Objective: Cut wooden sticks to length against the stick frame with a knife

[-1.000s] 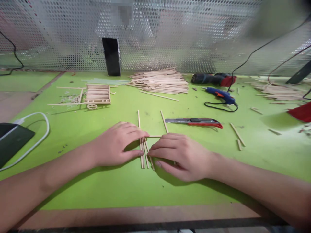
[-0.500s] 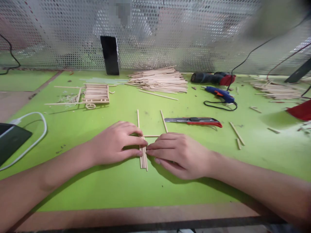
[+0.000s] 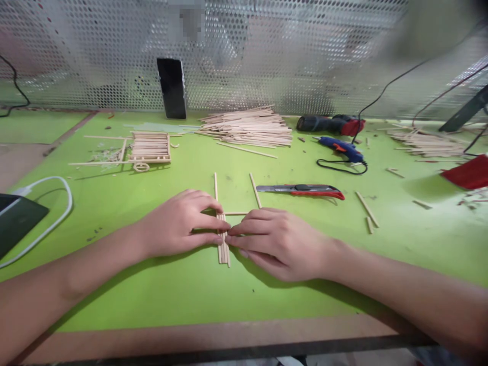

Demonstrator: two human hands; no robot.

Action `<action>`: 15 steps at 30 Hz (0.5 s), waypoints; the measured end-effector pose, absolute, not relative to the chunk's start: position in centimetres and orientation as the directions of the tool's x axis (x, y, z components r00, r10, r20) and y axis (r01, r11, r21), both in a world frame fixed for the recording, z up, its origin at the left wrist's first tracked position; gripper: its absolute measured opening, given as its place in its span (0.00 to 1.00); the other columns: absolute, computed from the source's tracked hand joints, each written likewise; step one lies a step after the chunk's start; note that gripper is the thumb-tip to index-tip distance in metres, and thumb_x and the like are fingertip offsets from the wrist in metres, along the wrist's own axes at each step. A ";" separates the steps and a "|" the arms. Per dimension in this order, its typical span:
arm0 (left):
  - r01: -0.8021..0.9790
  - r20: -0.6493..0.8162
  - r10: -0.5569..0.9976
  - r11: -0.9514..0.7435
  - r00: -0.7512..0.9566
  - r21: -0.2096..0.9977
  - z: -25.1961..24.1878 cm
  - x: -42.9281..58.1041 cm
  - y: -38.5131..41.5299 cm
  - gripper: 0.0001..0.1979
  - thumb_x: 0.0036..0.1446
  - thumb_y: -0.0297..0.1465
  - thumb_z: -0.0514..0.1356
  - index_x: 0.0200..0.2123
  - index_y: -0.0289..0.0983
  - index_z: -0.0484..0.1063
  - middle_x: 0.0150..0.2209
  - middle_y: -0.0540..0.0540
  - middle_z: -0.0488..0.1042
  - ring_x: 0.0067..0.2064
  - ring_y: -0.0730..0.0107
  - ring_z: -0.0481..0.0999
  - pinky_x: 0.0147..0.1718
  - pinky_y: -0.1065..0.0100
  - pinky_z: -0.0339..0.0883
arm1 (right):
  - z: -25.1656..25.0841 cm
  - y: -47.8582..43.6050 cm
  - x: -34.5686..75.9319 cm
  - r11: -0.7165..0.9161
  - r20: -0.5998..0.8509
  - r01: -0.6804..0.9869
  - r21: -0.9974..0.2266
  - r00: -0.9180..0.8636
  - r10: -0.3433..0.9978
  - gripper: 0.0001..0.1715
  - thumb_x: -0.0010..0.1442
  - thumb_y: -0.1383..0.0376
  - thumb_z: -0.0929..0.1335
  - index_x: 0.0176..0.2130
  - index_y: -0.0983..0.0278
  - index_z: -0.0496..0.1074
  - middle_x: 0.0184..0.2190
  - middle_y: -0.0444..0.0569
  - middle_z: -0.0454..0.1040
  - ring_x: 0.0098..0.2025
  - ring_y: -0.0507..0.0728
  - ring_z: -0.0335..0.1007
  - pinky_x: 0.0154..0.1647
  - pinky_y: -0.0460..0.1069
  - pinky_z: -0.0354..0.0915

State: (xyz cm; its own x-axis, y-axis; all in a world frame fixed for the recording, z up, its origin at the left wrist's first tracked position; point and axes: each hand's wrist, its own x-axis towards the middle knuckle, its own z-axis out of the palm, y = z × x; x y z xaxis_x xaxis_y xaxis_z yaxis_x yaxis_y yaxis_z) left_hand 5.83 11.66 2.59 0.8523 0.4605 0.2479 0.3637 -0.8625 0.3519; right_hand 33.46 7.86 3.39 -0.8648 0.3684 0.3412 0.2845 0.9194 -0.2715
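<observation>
Several thin wooden sticks (image 3: 223, 256) lie side by side on the green tabletop, lined up lengthwise toward me. My left hand (image 3: 185, 221) reaches over them, its fingertips and thumb closed onto their upper part. From the other side, my right hand (image 3: 284, 244) pinches at the right edge of the row, fingers pressed together. A cross stick (image 3: 235, 213) runs between the row and my right hand, which hides its far end. Two longer uprights, a left stick (image 3: 215, 187) and a right stick (image 3: 255, 190), point away. Just beyond lies a utility knife (image 3: 301, 190) with its blade out.
A small wooden stick cart (image 3: 150, 147) stands back left. Behind are a stick pile (image 3: 247, 129), a phone (image 3: 171, 89) leaning on perforated metal, and a blue glue gun (image 3: 339, 147). More sticks (image 3: 427, 142) and a red object (image 3: 467, 173) sit right; a white cable (image 3: 68, 203) curves left.
The view has shifted slightly. My right fingertips sit a little farther over the right edge of the stick row; my left hand keeps nearly the same hold.
</observation>
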 end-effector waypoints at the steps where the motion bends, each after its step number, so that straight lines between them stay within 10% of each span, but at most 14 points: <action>1: 0.379 0.245 0.481 -0.850 0.842 0.367 2.6 5.9 11.5 0.16 0.73 0.45 0.61 0.54 0.46 0.83 0.53 0.43 0.82 0.53 0.55 0.79 0.53 0.53 0.69 | 3.4 7.9 33.4 0.918 0.341 0.287 -0.272 -0.864 0.371 0.17 0.77 0.67 0.63 0.55 0.67 0.79 0.53 0.52 0.83 0.49 0.60 0.78 0.51 0.56 0.74; 15: 0.499 0.145 0.663 -0.672 0.735 0.547 3.0 7.2 10.2 0.15 0.69 0.44 0.67 0.52 0.42 0.81 0.47 0.46 0.80 0.49 0.57 0.76 0.50 0.54 0.68 | 3.1 8.0 33.2 0.921 0.399 0.287 -0.262 -0.837 0.374 0.16 0.76 0.67 0.64 0.52 0.68 0.80 0.50 0.51 0.84 0.47 0.60 0.78 0.50 0.56 0.75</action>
State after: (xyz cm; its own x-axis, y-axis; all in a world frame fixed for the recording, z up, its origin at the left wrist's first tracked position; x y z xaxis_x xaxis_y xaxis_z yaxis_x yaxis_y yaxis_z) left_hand 7.24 10.16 2.96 0.7346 0.6628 0.1451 0.4986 -0.6724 0.5471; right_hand 33.23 7.97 3.11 -0.8371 0.3741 0.3991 0.2869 0.9215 -0.2618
